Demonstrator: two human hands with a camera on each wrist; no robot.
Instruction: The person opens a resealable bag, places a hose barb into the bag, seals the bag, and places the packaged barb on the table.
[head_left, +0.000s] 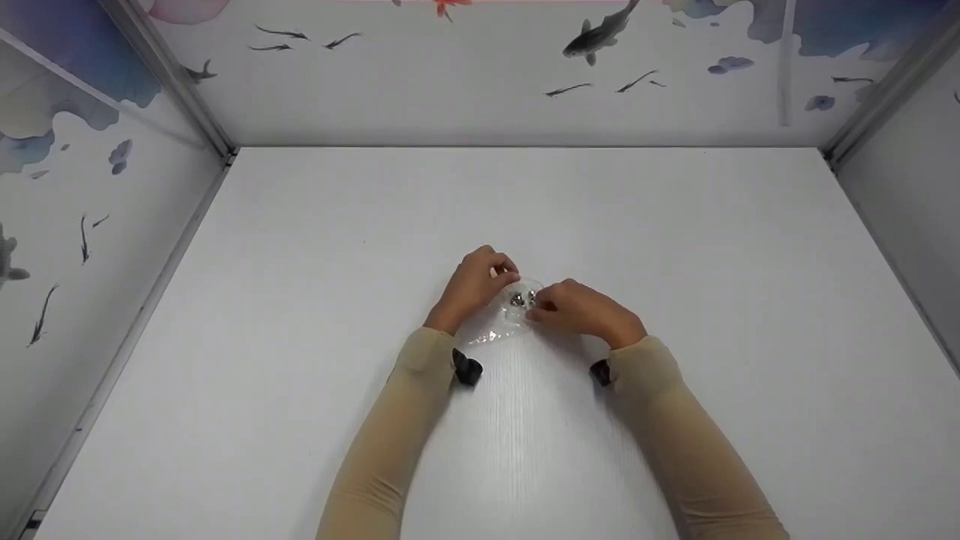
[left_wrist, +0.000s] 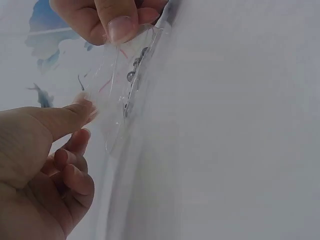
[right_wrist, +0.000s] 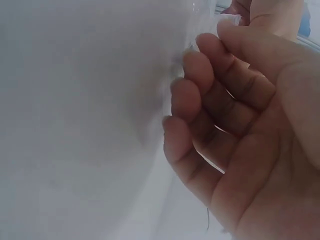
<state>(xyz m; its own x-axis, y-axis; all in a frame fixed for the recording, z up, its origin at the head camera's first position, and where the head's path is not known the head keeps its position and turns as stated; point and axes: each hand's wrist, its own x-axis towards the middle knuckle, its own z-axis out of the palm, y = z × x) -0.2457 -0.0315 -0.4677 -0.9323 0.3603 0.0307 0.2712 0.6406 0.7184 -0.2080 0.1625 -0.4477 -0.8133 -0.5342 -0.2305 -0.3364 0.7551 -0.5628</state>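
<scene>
Between the two hands is a small clear plastic bag [head_left: 491,328] with several shiny metal balls [left_wrist: 131,76] in it. My left hand [head_left: 474,289] pinches one edge of the bag between thumb and forefinger, its other fingers loosely curled, as the left wrist view shows. Across from it, my right hand [head_left: 583,309] pinches the opposite side, the thumb pressed flat on the plastic. In the right wrist view, the fingers of the right hand [right_wrist: 245,110] curl inward side by side, and the bag is mostly hidden behind them.
A wide white table [head_left: 300,247] lies under the hands. White panels printed with fish and watercolour shapes, such as the back panel [head_left: 450,90], enclose it at the back and sides. A small black device [head_left: 468,369] sits at the left sleeve cuff, another [head_left: 600,372] at the right.
</scene>
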